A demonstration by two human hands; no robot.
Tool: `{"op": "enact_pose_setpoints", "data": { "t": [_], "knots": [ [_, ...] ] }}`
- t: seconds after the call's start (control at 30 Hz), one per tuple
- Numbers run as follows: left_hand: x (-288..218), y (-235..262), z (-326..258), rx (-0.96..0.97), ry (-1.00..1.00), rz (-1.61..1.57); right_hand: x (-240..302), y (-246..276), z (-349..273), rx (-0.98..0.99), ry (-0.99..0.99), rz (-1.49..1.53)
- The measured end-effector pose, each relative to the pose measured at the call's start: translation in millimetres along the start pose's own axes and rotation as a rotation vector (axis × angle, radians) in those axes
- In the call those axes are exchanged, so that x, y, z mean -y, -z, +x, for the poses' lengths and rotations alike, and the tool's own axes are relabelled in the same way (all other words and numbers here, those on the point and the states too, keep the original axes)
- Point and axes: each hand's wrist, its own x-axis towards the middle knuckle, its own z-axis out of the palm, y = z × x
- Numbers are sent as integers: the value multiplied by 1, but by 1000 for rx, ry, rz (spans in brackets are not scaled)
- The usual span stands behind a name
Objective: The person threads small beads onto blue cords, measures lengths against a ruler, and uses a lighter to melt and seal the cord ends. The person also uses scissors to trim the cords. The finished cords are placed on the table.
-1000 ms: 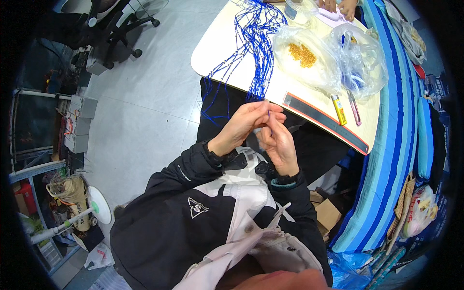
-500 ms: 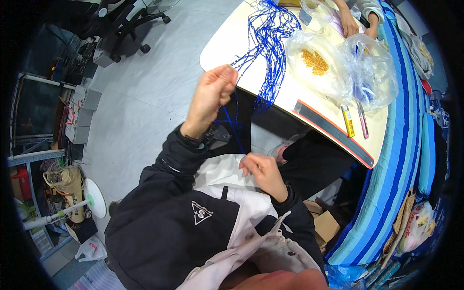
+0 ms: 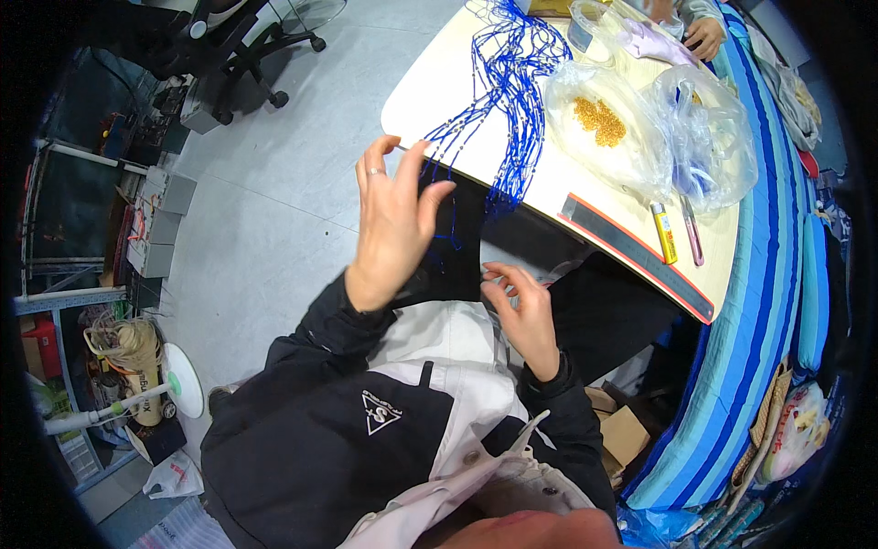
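Note:
A bundle of blue cords (image 3: 521,110) dotted with small beads lies over the table's left part. Some strands droop past the near edge. My left hand (image 3: 395,220) is raised beside the hanging strands, fingers spread and thumb apart, gripping nothing. A loose blue cord end (image 3: 445,240) dangles just right of that hand, below the edge. Lower down, in front of my lap, my right hand (image 3: 526,316) has loosely bent fingers with a gap to the thumb. Nothing shows between them, and the cord end hangs apart from this hand.
On the table (image 3: 421,101) are a clear bag with gold beads (image 3: 599,122), another plastic bag (image 3: 700,137), a yellow lighter (image 3: 663,233), a pinkish slim tool (image 3: 690,231) and a dark ruler (image 3: 636,258) along the edge. Another person's hand (image 3: 704,38) rests at the far right.
My left hand has gone from a fist on the strands to spread fingers. My right hand has moved slightly right, away from the cord, which now hangs slack. The other person's hands shifted.

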Motion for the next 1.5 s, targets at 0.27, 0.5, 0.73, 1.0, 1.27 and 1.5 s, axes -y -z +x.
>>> {"op": "enact_pose_setpoints", "data": {
  "t": [0.27, 0.5, 0.73, 1.0, 1.27, 1.5],
  "knots": [
    [-9, -59, -31, 69, 137, -383, -5, 3, 18, -142, 62, 32],
    [-7, -49, -31, 104, 233, -490, -1, -5, 20, -244, 115, 158],
    [-2, -19, -13, 520, 742, -1171, 17, -16, 31, -100, -20, 508],
    [1, -23, -11, 477, 788, -1270, 18, 27, -8, 179, -326, 661],
    [-7, -23, -16, 385, 754, -1406, 5, 52, -36, 47, -345, 748],
    [-18, -24, -17, 360, 464, -849, 7, 67, -54, 27, -296, 1014]
  ]
}}
